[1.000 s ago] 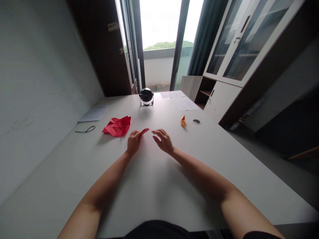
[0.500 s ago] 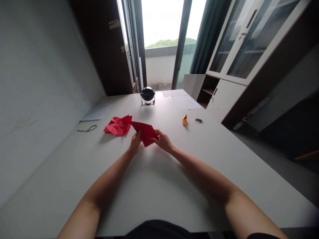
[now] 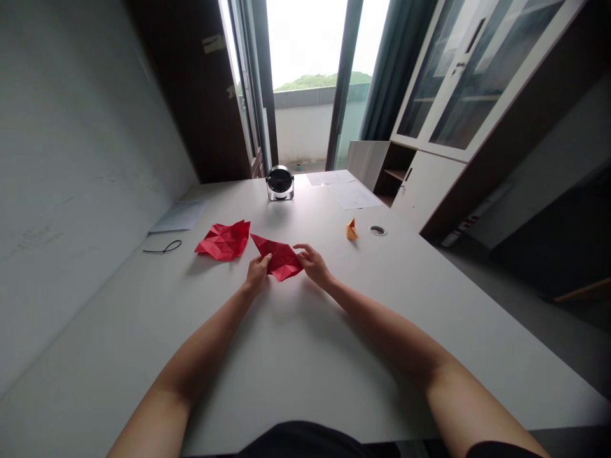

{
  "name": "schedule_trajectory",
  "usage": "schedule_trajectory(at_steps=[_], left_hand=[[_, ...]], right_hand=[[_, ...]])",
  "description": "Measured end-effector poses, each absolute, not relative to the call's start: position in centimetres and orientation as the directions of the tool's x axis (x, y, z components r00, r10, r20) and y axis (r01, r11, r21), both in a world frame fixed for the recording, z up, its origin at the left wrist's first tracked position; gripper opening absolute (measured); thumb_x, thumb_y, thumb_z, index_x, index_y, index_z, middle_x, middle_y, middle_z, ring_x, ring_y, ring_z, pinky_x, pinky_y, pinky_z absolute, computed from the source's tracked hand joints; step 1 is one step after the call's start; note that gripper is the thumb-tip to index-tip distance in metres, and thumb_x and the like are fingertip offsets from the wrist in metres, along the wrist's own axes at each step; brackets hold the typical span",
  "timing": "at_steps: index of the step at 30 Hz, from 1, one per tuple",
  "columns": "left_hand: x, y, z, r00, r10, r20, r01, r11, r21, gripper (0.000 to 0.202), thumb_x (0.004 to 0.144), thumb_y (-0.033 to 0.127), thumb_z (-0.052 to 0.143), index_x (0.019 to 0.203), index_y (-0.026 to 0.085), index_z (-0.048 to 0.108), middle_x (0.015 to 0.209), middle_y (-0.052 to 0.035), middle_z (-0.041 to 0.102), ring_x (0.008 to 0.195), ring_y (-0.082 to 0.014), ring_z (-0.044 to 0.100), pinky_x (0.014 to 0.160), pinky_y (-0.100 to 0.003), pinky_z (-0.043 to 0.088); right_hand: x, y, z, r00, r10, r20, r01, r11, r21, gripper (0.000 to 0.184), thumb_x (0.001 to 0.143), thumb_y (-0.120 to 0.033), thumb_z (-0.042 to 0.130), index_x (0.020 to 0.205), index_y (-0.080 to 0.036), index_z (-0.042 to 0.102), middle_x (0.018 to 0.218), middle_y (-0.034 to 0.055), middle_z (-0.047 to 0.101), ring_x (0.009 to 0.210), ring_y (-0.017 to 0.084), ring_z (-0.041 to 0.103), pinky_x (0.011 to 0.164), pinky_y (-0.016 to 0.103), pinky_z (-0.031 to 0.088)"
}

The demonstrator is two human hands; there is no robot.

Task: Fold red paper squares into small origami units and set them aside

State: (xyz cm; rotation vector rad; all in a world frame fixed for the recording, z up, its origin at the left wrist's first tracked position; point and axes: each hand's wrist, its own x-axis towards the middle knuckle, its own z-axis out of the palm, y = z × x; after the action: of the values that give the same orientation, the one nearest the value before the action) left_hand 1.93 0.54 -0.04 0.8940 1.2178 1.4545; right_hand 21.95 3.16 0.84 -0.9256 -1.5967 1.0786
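A creased red paper sheet (image 3: 279,257) is held just above the white table (image 3: 296,356), in the middle. My left hand (image 3: 256,275) pinches its near left edge, fingers closed on the paper. My right hand (image 3: 314,264) grips its right edge, fingers curled on it. Left of it a second, crumpled red paper (image 3: 223,240) lies flat on the table, a little apart from my left hand.
A small orange folded paper figure (image 3: 351,229) stands to the right beside a round cable hole (image 3: 377,230). A small black fan (image 3: 279,183) sits at the far edge. White sheets (image 3: 181,216) and a black cord (image 3: 163,248) lie left. A wall runs along the left.
The red sheet, a small folded piece in my left hand a second ago, is now spread open between both hands. My right hand has closed on its right edge.
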Motion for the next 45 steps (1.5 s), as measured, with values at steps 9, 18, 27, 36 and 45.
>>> schedule_trajectory(at_steps=[9, 18, 27, 36, 45], left_hand=[[1.6, 0.6, 0.3, -0.221, 0.973, -0.07, -0.215, 0.022, 0.976, 0.032, 0.076, 0.042, 0.072, 0.084, 0.011, 0.066, 0.07, -0.0063, 0.069, 0.061, -0.0174, 0.065, 0.06, -0.028, 0.051], [1.8, 0.3, 0.3, -0.069, 0.997, -0.032, -0.144, 0.022, 0.989, 0.039, 0.077, 0.046, 0.072, 0.092, 0.011, 0.072, 0.084, -0.0102, 0.074, 0.07, -0.0192, 0.067, 0.065, -0.029, 0.052], [2.4, -0.1, 0.4, 0.107, 0.993, -0.047, -0.143, 0.062, 0.988, 0.049, 0.077, 0.05, 0.074, 0.102, 0.009, 0.073, 0.083, -0.0097, 0.074, 0.068, -0.0181, 0.066, 0.067, -0.029, 0.051], [2.6, -0.8, 1.1, 0.144, 0.99, -0.004, -0.136, 0.023, 0.99, 0.055, 0.083, 0.061, 0.064, 0.103, 0.01, 0.073, 0.094, -0.0134, 0.075, 0.081, -0.0221, 0.069, 0.075, -0.031, 0.051], [2.5, -0.5, 0.3, 0.089, 0.996, 0.013, 0.094, -0.021, 0.995, 0.038, 0.079, 0.049, 0.071, 0.076, 0.011, 0.071, 0.053, -0.001, 0.058, 0.048, -0.011, 0.048, 0.05, -0.025, 0.034]], right_hand=[[21.8, 3.8, 0.1, -0.345, 0.858, 0.381, -0.102, 0.369, -0.924, 0.02, 0.079, -0.027, 0.059, 0.096, -0.02, 0.068, 0.091, 0.0046, 0.071, 0.077, 0.017, 0.065, 0.068, 0.03, 0.053], [22.1, 3.5, 0.3, -0.429, 0.812, 0.396, 0.121, 0.487, -0.865, 0.025, 0.09, -0.043, 0.061, 0.099, -0.023, 0.073, 0.095, 0.005, 0.068, 0.081, 0.016, 0.065, 0.071, 0.029, 0.053], [22.2, 3.5, 0.2, -0.337, 0.855, 0.395, 0.176, 0.47, -0.865, 0.052, 0.08, -0.037, 0.073, 0.13, -0.027, 0.059, 0.126, 0.011, 0.054, 0.094, 0.02, 0.066, 0.068, 0.031, 0.057], [21.9, 3.2, -0.1, -0.406, 0.868, 0.287, 0.081, 0.347, -0.935, 0.069, 0.083, -0.027, 0.067, 0.146, -0.03, 0.04, 0.088, -0.0004, 0.07, 0.074, 0.017, 0.065, 0.07, 0.032, 0.056], [22.2, 3.1, 0.4, -0.334, 0.878, 0.343, 0.112, 0.399, -0.91, 0.061, 0.082, -0.029, 0.064, 0.14, -0.025, 0.047, 0.085, -0.0003, 0.069, 0.075, 0.017, 0.062, 0.072, 0.032, 0.053]])
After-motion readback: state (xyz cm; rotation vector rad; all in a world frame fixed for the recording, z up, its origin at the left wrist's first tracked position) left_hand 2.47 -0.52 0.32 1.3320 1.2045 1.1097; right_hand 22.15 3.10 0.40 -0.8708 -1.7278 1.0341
